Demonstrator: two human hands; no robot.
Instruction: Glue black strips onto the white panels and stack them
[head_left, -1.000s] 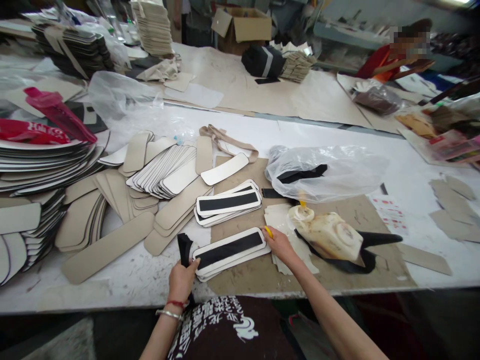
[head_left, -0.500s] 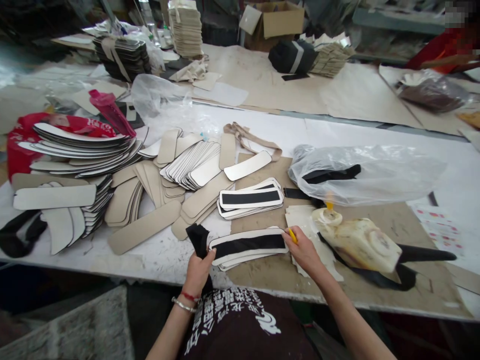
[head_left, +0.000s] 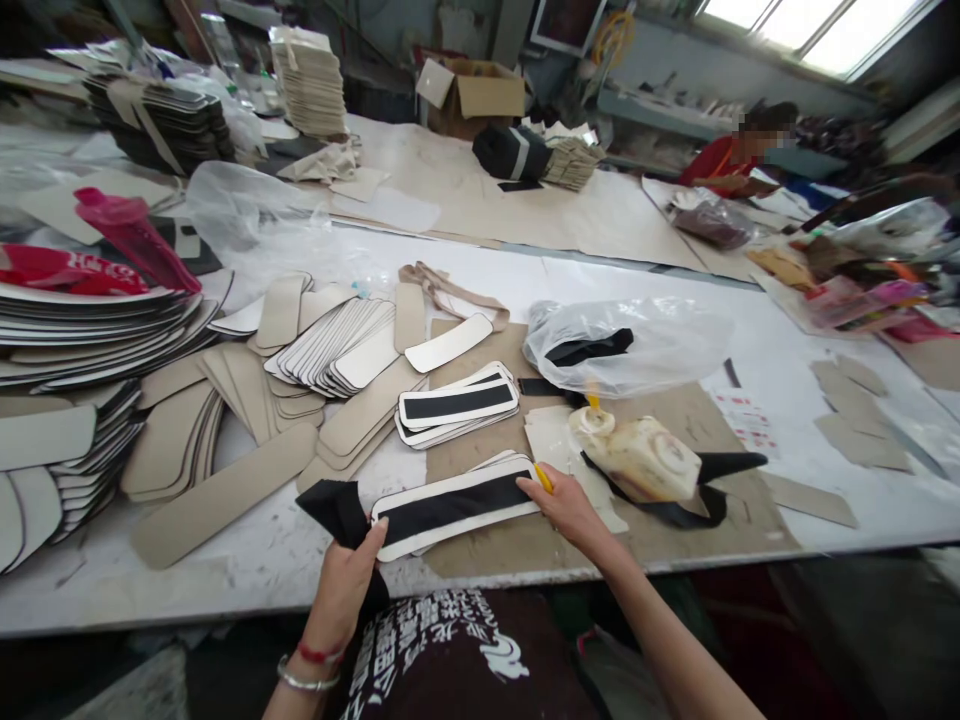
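A long white panel (head_left: 409, 545) with rounded ends and a black fabric strip (head_left: 457, 505) along its face lies in front of me. My left hand (head_left: 346, 580) grips its left end, thumb on top. A loose length of black fabric (head_left: 339, 508) runs through the same hand. At the other end, my right hand (head_left: 564, 503) is closed around a yellow tool (head_left: 543, 478), mostly hidden by the fingers. Its index finger touches the right end of the black strip. Similar panels show under the far edge. Just beyond sits a small stack of black-striped panels (head_left: 459, 402).
Beige and white panels (head_left: 330, 350) are spread to the left, beside a pink bottle (head_left: 139, 230). At right are a stained plastic container (head_left: 637, 455) and a clear bag (head_left: 660, 345) with black material inside. A co-worker (head_left: 727, 160) sits at the far right.
My view has swung right, so the table's contents appear further left. The panel has come nearer to me, and my right index finger now reaches onto its black strip.
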